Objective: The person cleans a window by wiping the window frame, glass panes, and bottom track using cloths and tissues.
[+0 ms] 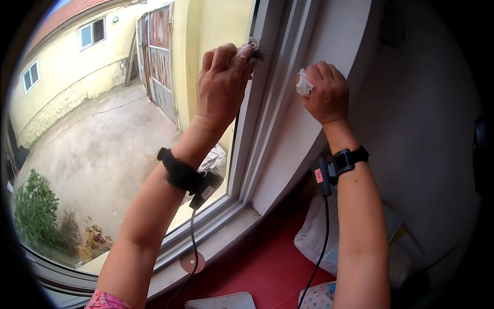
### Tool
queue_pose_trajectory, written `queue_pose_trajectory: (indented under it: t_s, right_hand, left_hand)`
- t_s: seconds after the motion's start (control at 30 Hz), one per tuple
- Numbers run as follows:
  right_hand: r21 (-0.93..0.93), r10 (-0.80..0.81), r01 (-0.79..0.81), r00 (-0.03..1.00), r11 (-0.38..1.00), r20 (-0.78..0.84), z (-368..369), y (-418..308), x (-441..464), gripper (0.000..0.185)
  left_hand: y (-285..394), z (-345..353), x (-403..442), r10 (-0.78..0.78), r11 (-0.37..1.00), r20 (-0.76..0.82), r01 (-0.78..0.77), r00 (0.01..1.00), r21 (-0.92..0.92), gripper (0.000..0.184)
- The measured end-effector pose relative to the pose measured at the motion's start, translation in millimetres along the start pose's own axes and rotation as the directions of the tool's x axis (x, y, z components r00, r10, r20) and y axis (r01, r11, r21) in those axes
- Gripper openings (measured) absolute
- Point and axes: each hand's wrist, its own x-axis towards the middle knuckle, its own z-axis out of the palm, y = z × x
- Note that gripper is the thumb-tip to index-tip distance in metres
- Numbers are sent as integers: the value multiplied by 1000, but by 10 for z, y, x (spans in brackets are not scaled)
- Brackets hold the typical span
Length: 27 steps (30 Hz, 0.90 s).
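Note:
My left hand [222, 82] is raised to the white window frame [271, 62]. Its fingers are closed on a crumpled, dirt-stained tissue [253, 43], which is at the inner edge of the frame beside the glass. To the right, my right hand [328, 90] is curled in a fist around a crumpled white tissue [304, 83]. That fist is in front of the white window reveal [314, 110]; whether it touches the wall I cannot tell. Each wrist wears a black strap with a small cabled device.
Below the window runs a sill [226, 232] with a round brownish disc [192, 262] on it. A red surface [272, 257] bears a white-rimmed tray [221, 301] and pale cloths [316, 234]. Outside are a paved yard, a rusty gate [160, 62] and a bush [36, 211].

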Motion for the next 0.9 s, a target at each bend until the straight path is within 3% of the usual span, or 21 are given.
queue_pose_trajectory:
  t_s: [0.1,0.27,0.4,0.53,0.63,0.7,0.73,0.8,0.9]
  right_hand:
    - [-5,-15,15,1000,1000,-11,8,2,-1,24]
    - [3,-17,17,999,1000,-43,15,4,1,24]
    - [1,-45,45,995,999,-86,43,20,-13,24]
    - [-18,-67,66,994,998,-88,39,38,2,25]
    - [-25,-77,75,994,997,-80,40,42,-1,25]
    - [-30,-73,71,994,997,-78,24,7,5,25]
    - [-39,-58,55,997,998,-58,13,-9,1,24]
    - [-59,-46,43,997,997,-54,0,13,27,24]
    - [-72,-22,20,999,997,-30,12,-7,6,24]
  left_hand:
    - [-47,296,-77,111,989,23,-112,994,101,29]
    - [89,332,-653,-22,997,-40,24,999,72,20]
    - [169,189,-1659,-68,996,233,54,970,65,31]
    - [282,84,-2419,-120,992,306,100,944,80,32]
    - [320,-16,-2968,-128,992,434,121,892,46,33]
    - [347,-113,-3319,-160,986,745,138,647,91,34]
    - [362,-204,-3311,-160,986,746,132,647,97,34]
    - [409,-332,-3115,-118,986,661,168,741,-12,33]
    - [360,-383,-1906,-34,989,405,90,914,-119,35]
